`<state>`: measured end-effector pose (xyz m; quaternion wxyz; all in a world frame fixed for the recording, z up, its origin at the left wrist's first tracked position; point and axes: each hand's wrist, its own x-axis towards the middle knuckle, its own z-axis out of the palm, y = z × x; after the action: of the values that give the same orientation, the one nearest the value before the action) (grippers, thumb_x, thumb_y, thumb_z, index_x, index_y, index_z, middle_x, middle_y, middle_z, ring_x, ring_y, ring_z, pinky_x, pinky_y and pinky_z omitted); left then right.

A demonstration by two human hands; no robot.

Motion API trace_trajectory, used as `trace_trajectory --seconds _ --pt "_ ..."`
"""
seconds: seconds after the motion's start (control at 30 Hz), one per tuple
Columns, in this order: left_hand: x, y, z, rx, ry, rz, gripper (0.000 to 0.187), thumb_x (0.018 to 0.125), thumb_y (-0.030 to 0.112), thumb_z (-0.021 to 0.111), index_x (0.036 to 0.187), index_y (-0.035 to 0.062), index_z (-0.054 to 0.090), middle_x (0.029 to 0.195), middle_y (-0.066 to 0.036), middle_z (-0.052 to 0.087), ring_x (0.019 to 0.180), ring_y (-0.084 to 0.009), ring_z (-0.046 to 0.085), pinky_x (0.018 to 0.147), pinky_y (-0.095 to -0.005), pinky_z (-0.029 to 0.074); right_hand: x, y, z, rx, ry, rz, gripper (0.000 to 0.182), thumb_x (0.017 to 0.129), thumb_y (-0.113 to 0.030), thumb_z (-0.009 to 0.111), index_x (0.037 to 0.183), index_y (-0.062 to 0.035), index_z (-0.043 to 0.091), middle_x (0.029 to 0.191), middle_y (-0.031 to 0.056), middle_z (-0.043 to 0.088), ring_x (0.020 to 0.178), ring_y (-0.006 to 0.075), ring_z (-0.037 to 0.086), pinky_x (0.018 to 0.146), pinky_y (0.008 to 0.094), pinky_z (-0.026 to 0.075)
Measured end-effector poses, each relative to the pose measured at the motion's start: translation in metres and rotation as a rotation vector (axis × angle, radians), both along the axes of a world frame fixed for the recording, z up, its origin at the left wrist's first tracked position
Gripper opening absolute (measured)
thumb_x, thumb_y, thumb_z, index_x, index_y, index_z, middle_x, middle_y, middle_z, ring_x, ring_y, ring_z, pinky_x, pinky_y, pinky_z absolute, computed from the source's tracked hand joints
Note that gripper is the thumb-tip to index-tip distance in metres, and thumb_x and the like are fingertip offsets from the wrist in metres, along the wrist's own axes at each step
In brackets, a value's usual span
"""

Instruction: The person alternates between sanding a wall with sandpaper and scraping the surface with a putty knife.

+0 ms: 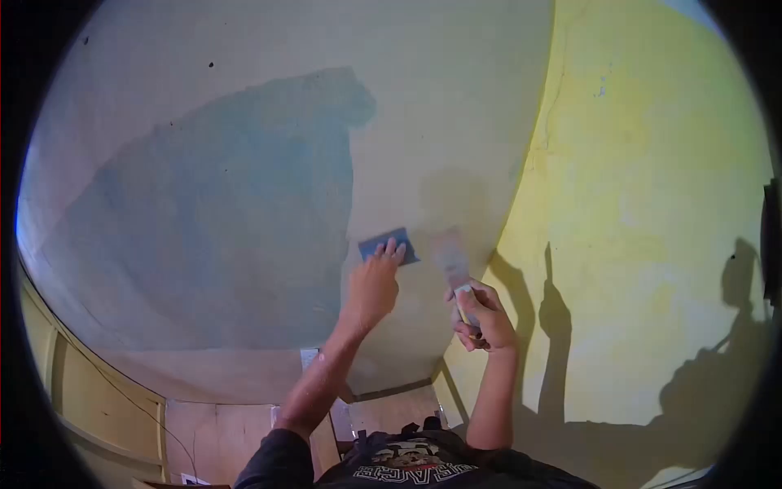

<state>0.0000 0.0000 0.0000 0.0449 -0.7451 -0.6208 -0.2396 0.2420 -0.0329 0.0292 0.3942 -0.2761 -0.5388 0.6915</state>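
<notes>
My left hand (pixel 376 287) presses a flat, dark blue rectangular spreader (pixel 376 244) against the pale wall (pixel 440 106), fingers lying over its face. Just left of it is the edge of a large blue-grey patch (pixel 252 212) on that wall. My right hand (pixel 485 316) is wrapped round the pale handle of a putty knife (pixel 453 257), thumb along the handle. Its broad, greyish blade points upward, overlapping the pale wall to the right of the spreader.
A yellow wall (pixel 643 244) meets the pale one at a corner on the right and carries shadows of a person and a tool. Wooden panels (pixel 212 432) and a cream frame (pixel 106 407) with a thin cable lie low on the left. A dark object (pixel 771 244) shows at the right edge.
</notes>
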Motion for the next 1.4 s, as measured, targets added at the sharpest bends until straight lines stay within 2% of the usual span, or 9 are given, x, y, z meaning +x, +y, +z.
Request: trace_trajectory --seconds 0.13,0.4,0.57,0.83,0.93,1.07,1.13,1.23,1.4 --pt "-0.022 -0.027 0.033 -0.019 -0.055 0.016 0.067 0.086 -0.009 0.050 0.150 0.0106 0.056 0.155 -0.017 0.055 0.139 -0.0333 0.057 0.107 -0.0465 0.053 0.004 0.015 -0.018 0.048 0.095 -0.098 0.036 0.106 -0.040 0.063 0.111 -0.0036 0.061 0.055 0.0036 0.051 0.034 0.0118 0.046 0.034 0.0261 0.033" --pt "-0.029 0.024 0.226 0.993 0.010 0.235 0.063 0.087 -0.015 0.051 0.146 0.0039 0.058 0.156 -0.017 0.054 0.145 -0.0351 0.050 0.120 -0.0439 0.043 0.022 0.002 -0.009 0.099 -0.050 0.036 0.027 0.109 -0.031 0.058 0.112 -0.0043 0.062 0.057 0.0032 0.051 0.037 0.0094 0.044 0.035 0.0244 0.035" --pt "-0.002 0.072 0.139 0.868 0.112 0.155 0.069 0.085 -0.013 0.054 0.152 0.0025 0.051 0.161 -0.016 0.049 0.149 -0.0364 0.045 0.123 -0.0471 0.039 0.018 0.008 -0.009 0.108 -0.063 0.252 0.029 0.109 -0.032 0.061 0.116 -0.0037 0.061 0.061 -0.0008 0.050 0.043 0.0065 0.043 0.041 0.0248 0.038" --pt "0.030 -0.017 -0.028 0.199 -0.194 0.152 0.074 0.084 -0.017 0.051 0.153 0.0110 0.054 0.162 -0.013 0.048 0.152 -0.0314 0.042 0.118 -0.0437 0.045 0.042 0.015 -0.014 0.129 -0.070 0.149 0.034 0.108 -0.037 0.062 0.115 -0.0036 0.061 0.062 0.0008 0.054 0.041 0.0075 0.047 0.038 0.0238 0.032" --pt "0.000 -0.032 -0.015 0.488 -0.207 0.223 0.068 0.089 -0.016 0.049 0.149 0.0129 0.059 0.158 -0.013 0.052 0.150 -0.0307 0.045 0.116 -0.0418 0.048 0.052 0.021 -0.014 0.108 -0.055 0.083 0.037 0.107 -0.040 0.063 0.114 -0.0038 0.062 0.061 0.0021 0.054 0.040 0.0089 0.049 0.037 0.0242 0.032" --pt "-0.039 -0.031 0.121 0.971 -0.116 0.304 0.065 0.091 -0.017 0.050 0.148 0.0122 0.060 0.155 -0.013 0.055 0.148 -0.0297 0.047 0.116 -0.0413 0.050 0.051 0.028 -0.019 0.085 0.024 0.142 0.036 0.106 -0.039 0.064 0.113 -0.0044 0.063 0.060 0.0029 0.054 0.040 0.0099 0.050 0.037 0.0244 0.033" --pt "-0.039 -0.024 0.162 0.970 -0.119 0.340 0.066 0.090 -0.018 0.051 0.148 0.0117 0.060 0.155 -0.013 0.055 0.148 -0.0292 0.047 0.116 -0.0413 0.049 0.047 0.027 -0.021 0.092 0.061 0.178 0.036 0.106 -0.040 0.063 0.114 -0.0046 0.062 0.060 0.0029 0.054 0.041 0.0099 0.049 0.037 0.0251 0.036" --pt "-0.032 0.008 0.160 0.896 0.017 0.277 0.066 0.090 -0.018 0.051 0.148 0.0115 0.060 0.156 -0.012 0.054 0.148 -0.0290 0.047 0.120 -0.0424 0.045 0.043 0.032 -0.025 0.060 0.010 0.208 0.038 0.107 -0.041 0.063 0.115 -0.0044 0.062 0.061 0.0027 0.053 0.041 0.0098 0.049 0.038 0.0255 0.037" --pt "0.001 0.015 0.058 0.677 -0.026 0.171 0.071 0.083 -0.015 0.053 0.149 0.0099 0.059 0.154 -0.014 0.057 0.147 -0.0342 0.049 0.122 -0.0485 0.039 0.033 0.042 -0.028 0.065 -0.006 0.230 0.040 0.106 -0.042 0.064 0.116 -0.0026 0.061 0.062 0.0027 0.053 0.042 0.0102 0.050 0.039 0.0253 0.037"
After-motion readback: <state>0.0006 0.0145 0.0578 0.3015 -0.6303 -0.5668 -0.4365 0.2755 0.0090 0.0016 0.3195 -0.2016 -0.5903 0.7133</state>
